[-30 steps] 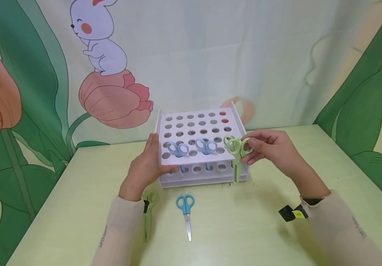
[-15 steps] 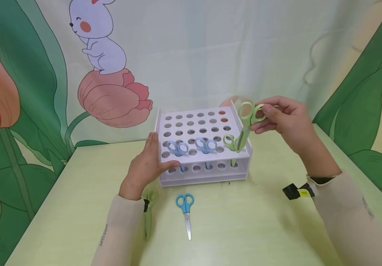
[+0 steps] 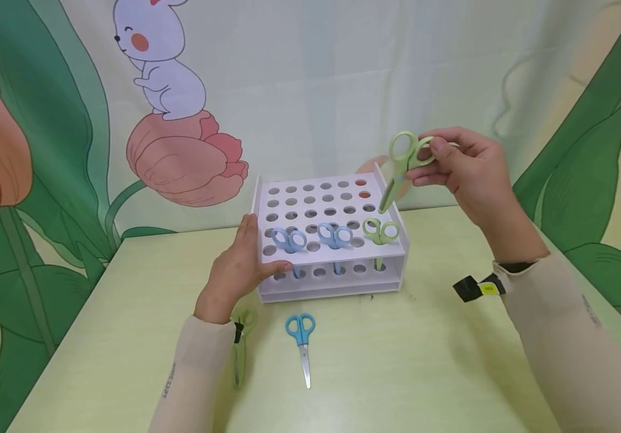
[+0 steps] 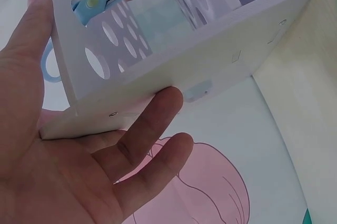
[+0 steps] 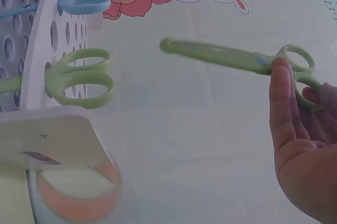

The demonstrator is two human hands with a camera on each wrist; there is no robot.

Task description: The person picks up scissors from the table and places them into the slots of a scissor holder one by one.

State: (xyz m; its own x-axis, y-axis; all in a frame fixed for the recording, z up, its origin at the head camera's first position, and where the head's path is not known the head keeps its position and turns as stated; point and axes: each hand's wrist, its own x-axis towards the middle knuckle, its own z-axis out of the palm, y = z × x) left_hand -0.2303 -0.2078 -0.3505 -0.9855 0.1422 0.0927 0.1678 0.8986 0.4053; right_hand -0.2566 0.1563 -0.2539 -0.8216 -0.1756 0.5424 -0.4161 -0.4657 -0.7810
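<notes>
Holding green scissors [image 3: 403, 165] up in mid-air, pinched at one handle ring between thumb and fingers of the right hand [image 3: 475, 165]. Leaving open air at nine o'clock, in the right wrist view, between blade tip and white rack [image 3: 338, 204]. Pointing to seven o'clock in the head view, near the rack's right edge, with the long axis running one to seven. Touching the rack's left front corner with the left hand [image 3: 237, 267], fingers straight and spread. Bearing, along the rack's front, a second green pair [image 3: 380, 239] near four o'clock, a light-blue pair [image 3: 335, 242] near five, another light-blue pair [image 3: 289, 245] near eight. Showing on the table [image 3: 386, 373], below the rack, blue scissors [image 3: 303, 340] near six and a third green pair [image 3: 240, 358] near seven.
</notes>
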